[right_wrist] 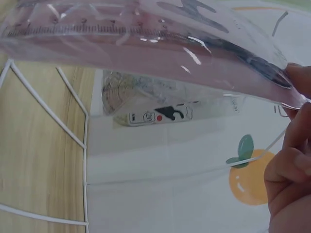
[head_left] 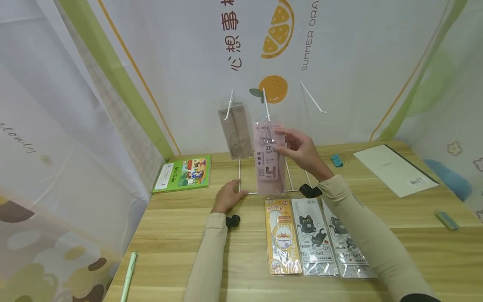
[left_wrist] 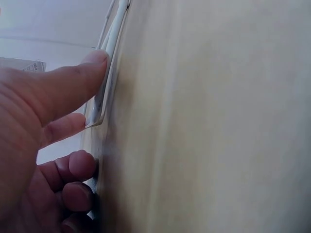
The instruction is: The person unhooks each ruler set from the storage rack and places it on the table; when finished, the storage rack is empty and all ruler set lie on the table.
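My right hand (head_left: 300, 151) pinches the right edge of a pink ruler-set packet (head_left: 268, 163) in clear plastic. The packet stands upright in front of the middle prong (head_left: 266, 105) of a white wire rack, its top edge by the prong's tip; whether it hangs there I cannot tell. In the right wrist view, ruler marks show through the packet (right_wrist: 146, 56) near the pinching fingers (right_wrist: 296, 128). My left hand (head_left: 226, 197) holds the front corner of the rack's base, thumb (left_wrist: 80, 80) against the white wire (left_wrist: 114, 34). Another packet (head_left: 237, 132) hangs on the left prong.
An orange duck packet (head_left: 283, 237) and two cat ruler-set packets (head_left: 315, 237) lie in front of the rack. A green book (head_left: 185, 173) is at left, a pen (head_left: 129, 277) nearer. At right are a teal binder clip (head_left: 337, 160), a pale notepad (head_left: 396, 170) and a small greenish block (head_left: 447, 220).
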Demonstrator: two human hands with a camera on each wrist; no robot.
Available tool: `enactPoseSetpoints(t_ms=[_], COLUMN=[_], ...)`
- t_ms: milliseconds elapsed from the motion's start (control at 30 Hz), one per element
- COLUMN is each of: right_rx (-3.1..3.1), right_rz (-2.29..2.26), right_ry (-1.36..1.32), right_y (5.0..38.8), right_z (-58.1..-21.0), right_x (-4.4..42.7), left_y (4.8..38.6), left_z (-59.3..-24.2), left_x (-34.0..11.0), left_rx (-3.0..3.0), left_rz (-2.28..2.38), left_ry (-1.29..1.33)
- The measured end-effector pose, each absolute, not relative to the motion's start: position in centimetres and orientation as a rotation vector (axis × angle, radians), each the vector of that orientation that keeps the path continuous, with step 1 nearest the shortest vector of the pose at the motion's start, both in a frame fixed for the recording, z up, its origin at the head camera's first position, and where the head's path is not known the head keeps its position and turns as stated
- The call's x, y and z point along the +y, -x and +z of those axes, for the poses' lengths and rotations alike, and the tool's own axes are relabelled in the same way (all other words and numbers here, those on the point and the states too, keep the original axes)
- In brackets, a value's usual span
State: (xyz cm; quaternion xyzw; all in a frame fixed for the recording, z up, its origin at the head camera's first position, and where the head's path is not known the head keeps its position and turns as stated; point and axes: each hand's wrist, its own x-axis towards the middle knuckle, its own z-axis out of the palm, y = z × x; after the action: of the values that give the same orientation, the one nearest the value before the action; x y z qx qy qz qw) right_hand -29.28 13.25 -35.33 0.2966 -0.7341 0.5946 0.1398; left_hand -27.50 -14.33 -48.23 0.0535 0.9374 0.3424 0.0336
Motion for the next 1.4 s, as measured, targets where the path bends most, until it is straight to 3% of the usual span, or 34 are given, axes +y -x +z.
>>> enactPoseSetpoints(t_ms=[467,667,1000,1167,1400], right_rx=[-1.987,-2.125,-2.635,-2.731,-2.783], right_rz=[1.837,2.041,2.212,2.213,2.181], right_ry=[-0.952,-0.819,-0.337,-0.266,-0.252], right_y=[25.8,23.0,20.1,19.7,20.0], right_z=[-34.6,-34.6,-41.7,-44.5,-45.4], right_x=[13.9,13.1,9.8,8.5,7.0], left_y=[27.6,27.6,27.6,27.6,27.7], left_z=[-48.3,-48.1,-48.2,-48.3,-48.4], left_x=[-14.4,-14.3,-14.5,-14.5,-14.4], left_rx=[2.884,2.907,2.902,2.907,2.895], left_rz=[1.037,0.995,1.005,0.993,1.02], left_ry=[-0.179,-0.184,-0.183,-0.178,-0.172])
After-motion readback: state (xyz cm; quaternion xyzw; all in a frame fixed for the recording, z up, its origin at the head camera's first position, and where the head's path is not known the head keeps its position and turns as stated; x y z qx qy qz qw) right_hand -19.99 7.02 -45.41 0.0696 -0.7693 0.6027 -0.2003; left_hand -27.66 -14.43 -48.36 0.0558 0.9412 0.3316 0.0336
